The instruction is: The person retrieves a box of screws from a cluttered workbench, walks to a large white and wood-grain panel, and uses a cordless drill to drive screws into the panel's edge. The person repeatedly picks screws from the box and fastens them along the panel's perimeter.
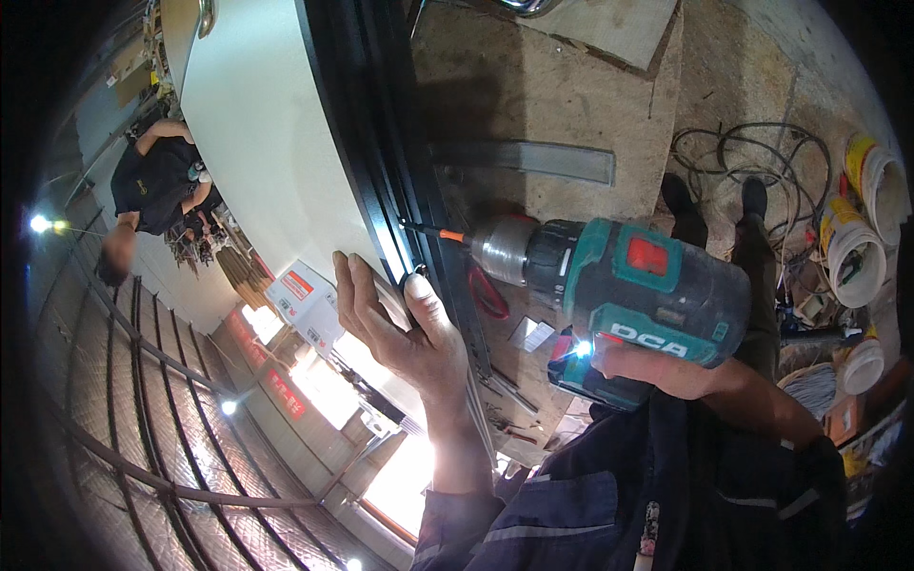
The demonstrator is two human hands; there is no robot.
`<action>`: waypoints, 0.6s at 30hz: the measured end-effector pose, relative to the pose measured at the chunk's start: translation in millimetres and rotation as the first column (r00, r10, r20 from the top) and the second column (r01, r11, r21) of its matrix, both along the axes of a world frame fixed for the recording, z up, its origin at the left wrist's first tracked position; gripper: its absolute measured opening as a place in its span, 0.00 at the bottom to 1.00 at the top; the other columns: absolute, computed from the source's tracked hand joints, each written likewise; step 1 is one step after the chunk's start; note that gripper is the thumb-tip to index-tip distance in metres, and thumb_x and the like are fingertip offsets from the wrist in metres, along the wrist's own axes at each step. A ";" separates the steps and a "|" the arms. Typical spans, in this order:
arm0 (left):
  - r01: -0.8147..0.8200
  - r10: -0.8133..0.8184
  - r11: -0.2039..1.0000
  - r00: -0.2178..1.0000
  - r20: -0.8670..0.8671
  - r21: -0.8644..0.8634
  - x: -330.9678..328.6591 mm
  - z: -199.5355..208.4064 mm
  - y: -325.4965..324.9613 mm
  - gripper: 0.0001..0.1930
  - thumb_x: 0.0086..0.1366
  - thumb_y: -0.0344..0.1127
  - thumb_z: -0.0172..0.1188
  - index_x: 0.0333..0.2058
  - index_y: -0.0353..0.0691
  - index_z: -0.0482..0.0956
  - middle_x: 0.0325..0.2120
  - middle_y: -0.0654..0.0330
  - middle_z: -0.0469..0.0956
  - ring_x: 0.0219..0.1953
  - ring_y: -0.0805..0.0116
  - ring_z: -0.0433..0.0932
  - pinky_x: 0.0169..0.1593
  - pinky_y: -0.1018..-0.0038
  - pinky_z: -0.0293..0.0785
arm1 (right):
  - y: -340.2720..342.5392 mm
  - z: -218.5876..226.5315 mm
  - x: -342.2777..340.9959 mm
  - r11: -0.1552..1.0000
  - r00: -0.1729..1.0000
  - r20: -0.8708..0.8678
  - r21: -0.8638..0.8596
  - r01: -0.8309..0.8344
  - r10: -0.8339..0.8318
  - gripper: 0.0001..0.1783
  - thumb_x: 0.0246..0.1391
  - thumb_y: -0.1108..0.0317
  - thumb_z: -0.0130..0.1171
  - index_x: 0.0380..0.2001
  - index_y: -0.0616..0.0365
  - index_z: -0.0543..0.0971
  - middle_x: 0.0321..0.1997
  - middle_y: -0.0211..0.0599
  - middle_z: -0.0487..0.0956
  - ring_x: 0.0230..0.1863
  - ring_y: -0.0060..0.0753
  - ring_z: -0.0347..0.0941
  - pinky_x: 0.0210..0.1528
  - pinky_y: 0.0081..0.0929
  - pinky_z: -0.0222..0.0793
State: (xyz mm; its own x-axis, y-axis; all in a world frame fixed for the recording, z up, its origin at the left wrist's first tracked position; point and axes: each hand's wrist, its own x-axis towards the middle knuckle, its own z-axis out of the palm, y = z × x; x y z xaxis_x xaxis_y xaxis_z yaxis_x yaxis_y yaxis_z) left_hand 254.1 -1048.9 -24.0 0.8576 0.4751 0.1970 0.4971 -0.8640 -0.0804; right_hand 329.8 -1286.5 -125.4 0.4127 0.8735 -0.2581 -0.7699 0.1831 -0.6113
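Gripping a drill (624, 285), the right hand (657, 366) curls; the left hand (411, 333), fingers (365, 293) extended, touches the black frame (367, 105).

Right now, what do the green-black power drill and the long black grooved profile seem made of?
Green-black power drill: probably matte plastic, judging by rounded moulding; silvery chuck: likely metal, shiny. Long black grooved profile: perhaps satin-coated metal, given crisp edges.

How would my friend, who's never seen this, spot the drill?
Find the long black frame beside the big pale panel. Right of it in the picture, the right hand holds the drill. Unlike the yellow-and-white buckets farther right, it's green and black, with a red patch.
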 end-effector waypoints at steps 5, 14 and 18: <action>0.018 -0.018 1.000 1.000 0.022 -0.007 3.1 -0.3 3.2 0.25 0.75 0.43 0.56 0.61 0.30 0.71 0.65 0.42 0.68 0.67 0.46 0.67 0.67 0.53 0.64 | 0.3 8.7 15.5 0.999 0.986 0.167 -0.041 0.029 -0.021 0.22 0.54 0.72 0.73 0.53 0.58 0.81 0.50 0.39 0.85 0.51 0.34 0.83 0.51 0.33 0.80; 0.021 -0.015 0.996 0.997 0.072 -0.082 1.1 4.8 6.9 0.26 0.72 0.39 0.59 0.64 0.34 0.68 0.65 0.43 0.67 0.68 0.47 0.64 0.69 0.53 0.61 | 9.3 11.4 20.7 0.986 0.999 -0.048 -0.167 0.002 -0.010 0.20 0.46 0.77 0.64 0.46 0.64 0.80 0.40 0.42 0.82 0.33 0.30 0.78 0.37 0.31 0.76; -0.019 0.027 0.991 0.998 0.063 -0.129 0.3 9.8 6.4 0.31 0.68 0.40 0.65 0.66 0.35 0.67 0.66 0.42 0.65 0.69 0.45 0.61 0.70 0.52 0.57 | -7.8 16.1 21.5 0.992 0.971 -0.223 -0.108 0.066 -0.089 0.28 0.41 0.72 0.61 0.50 0.70 0.75 0.40 0.46 0.79 0.27 0.33 0.76 0.33 0.32 0.74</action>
